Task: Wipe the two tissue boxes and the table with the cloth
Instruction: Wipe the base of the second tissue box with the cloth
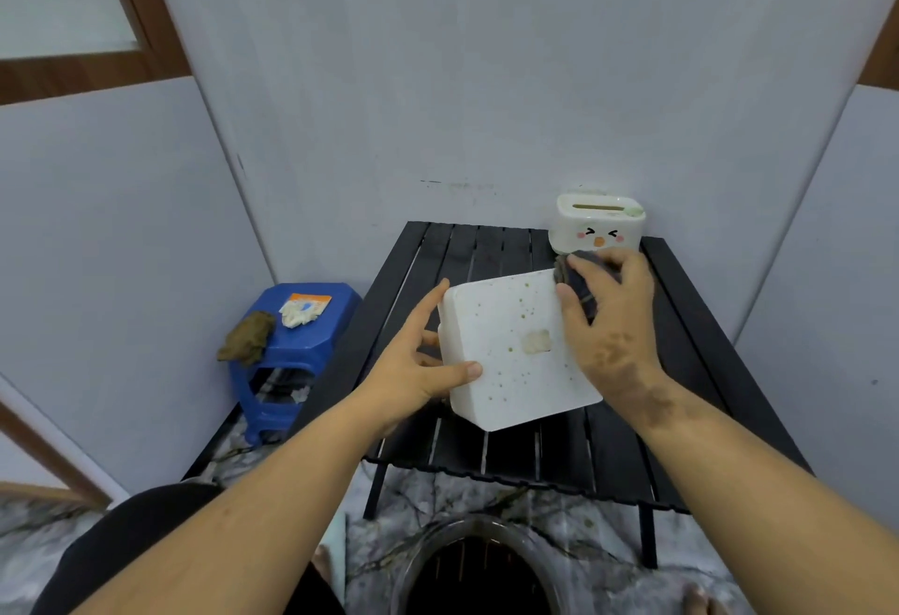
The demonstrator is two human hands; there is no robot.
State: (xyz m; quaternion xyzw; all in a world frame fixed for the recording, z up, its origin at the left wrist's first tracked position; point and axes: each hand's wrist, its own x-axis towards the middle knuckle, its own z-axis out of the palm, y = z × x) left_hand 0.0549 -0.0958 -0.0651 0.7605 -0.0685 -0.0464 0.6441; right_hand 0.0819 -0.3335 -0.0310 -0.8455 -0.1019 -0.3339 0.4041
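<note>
Speckled tissue box (511, 347), white and square with a small opening in its upper face, sits tilted on the black slatted tabletop (681, 371), between your two hands. Your left hand (418, 366) grasps the box at its left side: the thumb lies over the near left edge of the top face, the index finger stretches along the far left edge, and the other fingers curl against the side wall. Your right hand (603, 317) holds a dark cloth (579, 281), bunched under curled fingers, and presses it against the far right corner of the box; most of the cloth is hidden beneath the hand. Greenish spots dot the top face between the two hands. The second tissue box (597, 225), white with a cartoon face and a slot on top, stands upright at the far right corner of the tabletop, against the wall and just behind your right hand, untouched by either hand. To the left of the tabletop, well apart from both hands, a blue plastic stool (292, 351) carries a brown rag (247, 337) and a small packet (304, 309). A round metal basin (413, 561) rests on the floor below the near edge.
</note>
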